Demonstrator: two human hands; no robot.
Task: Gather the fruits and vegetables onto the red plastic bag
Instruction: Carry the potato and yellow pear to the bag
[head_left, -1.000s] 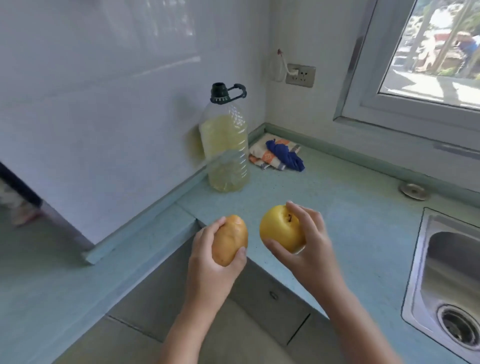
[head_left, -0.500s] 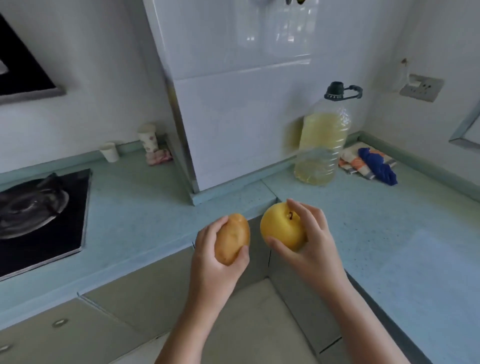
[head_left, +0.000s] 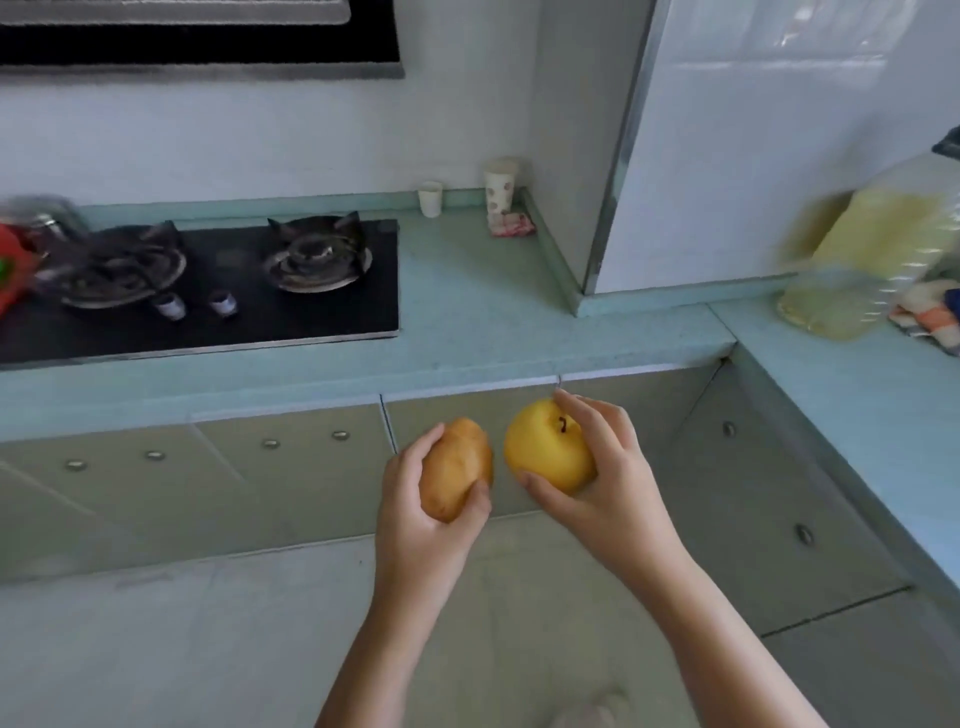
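Observation:
My left hand (head_left: 415, 525) grips a brown potato (head_left: 457, 467), held in front of the cabinet doors below the counter edge. Beside it, my right hand (head_left: 608, 478) holds a round yellow pear (head_left: 548, 447) with its stem up. The two are a small gap apart. At the far left edge of the view a blurred patch of the red plastic bag (head_left: 13, 275) shows on the counter beside the stove, with something green on it.
A black two-burner gas stove (head_left: 218, 280) sits in the pale green counter (head_left: 467, 322). Two paper cups (head_left: 431, 198) stand at the back by the wall corner. A large oil bottle (head_left: 872, 260) and a folded cloth (head_left: 930, 317) are on the right counter.
The view has swung left from the sink and window corner to the stove. Both hands keep the potato and pear in front of me, now lower, below the counter edge.

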